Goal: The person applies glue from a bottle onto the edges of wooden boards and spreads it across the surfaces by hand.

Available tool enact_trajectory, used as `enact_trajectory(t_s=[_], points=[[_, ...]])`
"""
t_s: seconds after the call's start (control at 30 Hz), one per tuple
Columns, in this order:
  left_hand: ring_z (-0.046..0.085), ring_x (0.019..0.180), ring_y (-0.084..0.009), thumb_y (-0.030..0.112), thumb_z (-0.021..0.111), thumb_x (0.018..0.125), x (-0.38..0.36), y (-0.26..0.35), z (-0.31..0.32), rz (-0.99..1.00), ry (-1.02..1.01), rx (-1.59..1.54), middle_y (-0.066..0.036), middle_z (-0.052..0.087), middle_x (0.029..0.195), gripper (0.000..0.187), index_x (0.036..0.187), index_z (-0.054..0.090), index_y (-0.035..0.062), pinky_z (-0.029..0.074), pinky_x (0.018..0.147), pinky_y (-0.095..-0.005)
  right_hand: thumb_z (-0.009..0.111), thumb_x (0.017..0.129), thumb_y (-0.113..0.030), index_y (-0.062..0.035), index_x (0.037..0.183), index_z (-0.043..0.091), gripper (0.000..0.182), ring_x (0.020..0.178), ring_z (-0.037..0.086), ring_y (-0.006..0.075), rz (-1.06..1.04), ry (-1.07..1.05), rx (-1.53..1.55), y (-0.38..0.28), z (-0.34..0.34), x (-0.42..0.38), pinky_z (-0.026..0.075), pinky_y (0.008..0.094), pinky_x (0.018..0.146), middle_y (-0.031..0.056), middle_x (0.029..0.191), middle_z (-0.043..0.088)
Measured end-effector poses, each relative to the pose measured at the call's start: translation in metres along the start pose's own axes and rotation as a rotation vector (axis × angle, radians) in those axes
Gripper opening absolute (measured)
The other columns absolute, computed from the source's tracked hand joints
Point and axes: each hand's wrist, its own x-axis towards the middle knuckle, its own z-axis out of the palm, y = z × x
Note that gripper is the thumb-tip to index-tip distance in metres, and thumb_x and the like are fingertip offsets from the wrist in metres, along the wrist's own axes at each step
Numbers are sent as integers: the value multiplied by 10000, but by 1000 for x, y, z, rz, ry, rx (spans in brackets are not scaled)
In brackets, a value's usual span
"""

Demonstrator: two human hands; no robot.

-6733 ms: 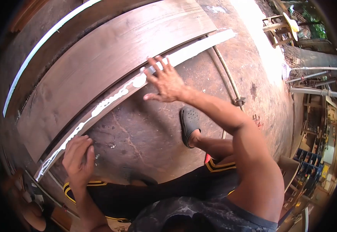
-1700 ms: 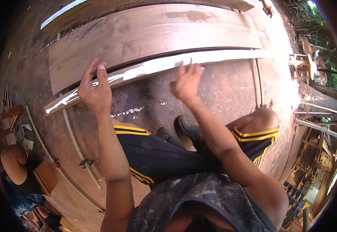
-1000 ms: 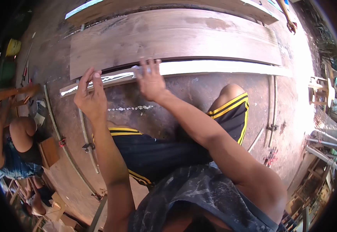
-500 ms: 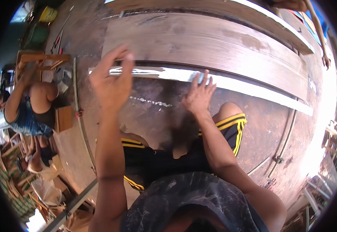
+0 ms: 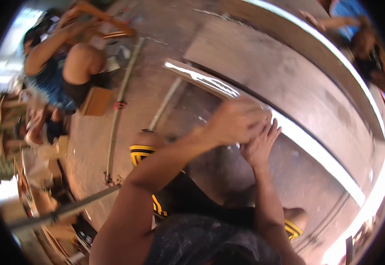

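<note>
A narrow wooden board stands on edge in front of me, its upper edge coated with wet white glue, streaky at the left end. My right hand is at the middle of that edge, its fingers stretched out over the white coating. Close beside it, overlapping its fingertips in this view, my left hand is blurred by motion, its fingers partly smeared. Beyond the glued edge lies a wide flat wooden panel.
Another upright board with a white edge runs behind the panel. Long bar clamps lie on the floor at left. A person sits at left beside a wooden frame; another person is at the far right.
My left hand has moved right along the board, from its left end to beside my right hand. My right hand stays on the glued edge. The view has turned and shifted.
</note>
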Motion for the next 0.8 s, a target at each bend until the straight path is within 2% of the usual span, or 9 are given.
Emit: enact_trajectory(t_s=[0.03, 0.17, 0.27, 0.33, 0.4, 0.5, 0.6, 0.7, 0.8], points=[[731, 940, -304, 122, 737, 873, -6, -10, -14, -4, -93, 35, -109, 764, 1020, 186, 1053, 762, 83, 586, 813, -402, 718, 736, -243, -27, 1583, 346, 950, 1485, 193, 603, 93, 17, -22, -1, -6, -1, 95, 764, 1181, 279, 1679, 164], [753, 882, -268, 117, 736, 926, -14, -52, -60, -378, 110, 151, -125, 777, 964, 148, 1052, 762, 43, 583, 805, -361, 700, 789, -284, -12, 1603, 294, 950, 1486, 223, 581, 476, -26, -286, 27, 4, -4, 95, 729, 1202, 288, 1683, 148], [756, 883, -227, 94, 727, 940, -11, -102, -73, -374, 204, -112, -135, 781, 949, 170, 1091, 756, 21, 571, 823, -333, 655, 841, -307, -62, 1631, 255, 919, 1503, 211, 561, 501, -270, -538, -12, 33, 9, 87, 690, 1233, 287, 1690, 128], [750, 884, -201, 86, 733, 941, 5, -103, -97, -265, 143, -87, -135, 780, 931, 188, 1107, 752, 2, 561, 834, -312, 630, 850, -284, -136, 1644, 246, 894, 1523, 173, 547, 282, -200, -561, -47, 62, 10, 50, 679, 1250, 272, 1693, 131], [744, 861, -196, 84, 747, 930, 10, -118, -106, -271, 118, -161, -125, 778, 916, 190, 1096, 751, -9, 560, 816, -305, 648, 838, -275, -193, 1651, 232, 917, 1543, 125, 525, 355, -312, -274, -86, 30, 25, 23, 670, 1258, 275, 1689, 130], [735, 849, -179, 79, 753, 926, 13, -132, -119, -211, 156, -205, -122, 775, 910, 190, 1089, 754, -17, 558, 796, -295, 697, 813, -302, -151, 1651, 219, 976, 1549, 97, 521, 799, -230, -504, -64, 9, 30, 45, 662, 1262, 304, 1682, 119], [725, 841, -156, 71, 755, 924, 14, -140, -132, -244, 166, -369, -115, 775, 911, 181, 1084, 761, -12, 555, 777, -289, 629, 875, -344, -118, 1662, 194, 927, 1563, 78, 511, 951, -237, -442, -36, -1, 29, 22, 669, 1252, 286, 1702, 72], [719, 819, -141, 63, 751, 925, 19, -151, -145, -85, 218, -274, -108, 775, 899, 177, 1090, 767, 1, 551, 765, -284, 616, 893, -350, -136, 1671, 150, 933, 1572, 78, 490, 785, -351, -528, -60, 29, 49, 11, 664, 1254, 260, 1715, 56], [718, 807, -137, 70, 743, 933, 20, -159, -148, -52, 219, -333, -107, 778, 897, 182, 1103, 767, 10, 554, 762, -286, 672, 866, -389, -271, 1669, 200, 939, 1569, 104, 487, 513, -380, -394, -119, 48, 73, 40, 682, 1247, 241, 1718, 75]])
